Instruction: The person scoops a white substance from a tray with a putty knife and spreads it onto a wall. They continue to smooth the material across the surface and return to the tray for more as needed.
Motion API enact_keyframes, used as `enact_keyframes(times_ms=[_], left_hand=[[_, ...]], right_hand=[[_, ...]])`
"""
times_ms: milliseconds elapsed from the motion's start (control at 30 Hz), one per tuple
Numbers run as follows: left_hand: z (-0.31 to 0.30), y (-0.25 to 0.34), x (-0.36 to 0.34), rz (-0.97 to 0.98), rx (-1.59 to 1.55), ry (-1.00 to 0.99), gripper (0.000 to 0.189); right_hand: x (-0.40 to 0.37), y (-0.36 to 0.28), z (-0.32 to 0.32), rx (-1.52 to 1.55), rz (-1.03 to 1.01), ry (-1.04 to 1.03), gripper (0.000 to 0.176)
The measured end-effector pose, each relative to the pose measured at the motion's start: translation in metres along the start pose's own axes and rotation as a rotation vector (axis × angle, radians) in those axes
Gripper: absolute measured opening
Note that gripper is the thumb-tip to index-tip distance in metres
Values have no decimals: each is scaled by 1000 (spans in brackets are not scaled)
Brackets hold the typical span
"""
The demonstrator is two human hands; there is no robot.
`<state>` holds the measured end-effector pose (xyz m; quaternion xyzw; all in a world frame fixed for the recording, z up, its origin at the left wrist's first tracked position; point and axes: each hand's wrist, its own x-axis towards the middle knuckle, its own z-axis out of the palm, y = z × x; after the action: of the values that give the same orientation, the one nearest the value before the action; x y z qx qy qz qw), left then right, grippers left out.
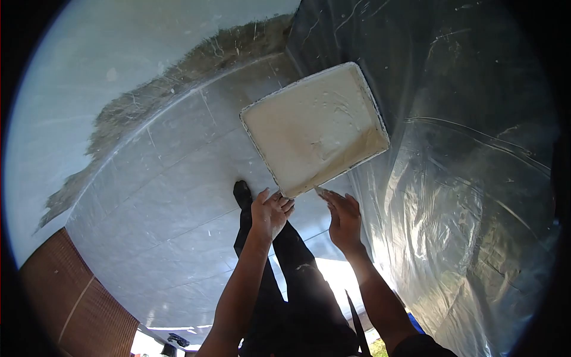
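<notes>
A square tub [260, 149] with a crusted rim is filled with pale, wet, plaster-like paste [309, 119]. Its near corner points toward me. Just below that corner, my left hand [272, 214] is open, palm turned up, fingers loosely spread and smudged with white. To its right, my right hand [345, 219] reaches toward the tub's near edge, its fingers stretched out and their tips whitish. Those fingertips are right by the rim, and no tool shows in either hand.
Pale tiled floor [178, 196] lies under the tub and my shoe [242, 191]. On the left, a pale wall [107, 71] has a rough grey unpainted band [154, 89] along its base. Plastic sheeting [452, 196] hangs at the right. A brown ribbed surface [71, 291] is at lower left.
</notes>
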<state>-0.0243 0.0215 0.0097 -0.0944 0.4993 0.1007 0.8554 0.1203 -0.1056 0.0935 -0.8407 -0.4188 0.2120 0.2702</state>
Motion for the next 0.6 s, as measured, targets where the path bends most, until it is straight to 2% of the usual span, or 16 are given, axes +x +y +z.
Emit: enact_keyframes(times_ms=[33, 133, 200, 233, 300, 433, 500, 600], left_hand=[[-3, -1, 1, 1, -21, 0, 74], [-8, -4, 7, -13, -175, -34, 71], [-9, -7, 8, -3, -230, -39, 71], [-12, -9, 8, 1, -264, -36, 71], [-16, -12, 8, 4, -281, -60, 71], [-15, -12, 8, 4, -311, -87, 72], [-15, -11, 9, -7, -321, -90, 72], [-15, -9, 9, -20, -333, -92, 71]], right_hand=[[29, 2, -13, 52, 6, -16, 34], [93, 19, -16, -49, -88, -165, 25], [118, 15, -11, -194, -94, -559, 27], [121, 11, -7, -202, -105, -574, 27], [123, 3, -1, -376, -230, -761, 25], [113, 7, 14, -366, -337, -754, 35], [114, 4, 11, -404, -278, -837, 25], [118, 6, 13, -462, -273, -861, 23]])
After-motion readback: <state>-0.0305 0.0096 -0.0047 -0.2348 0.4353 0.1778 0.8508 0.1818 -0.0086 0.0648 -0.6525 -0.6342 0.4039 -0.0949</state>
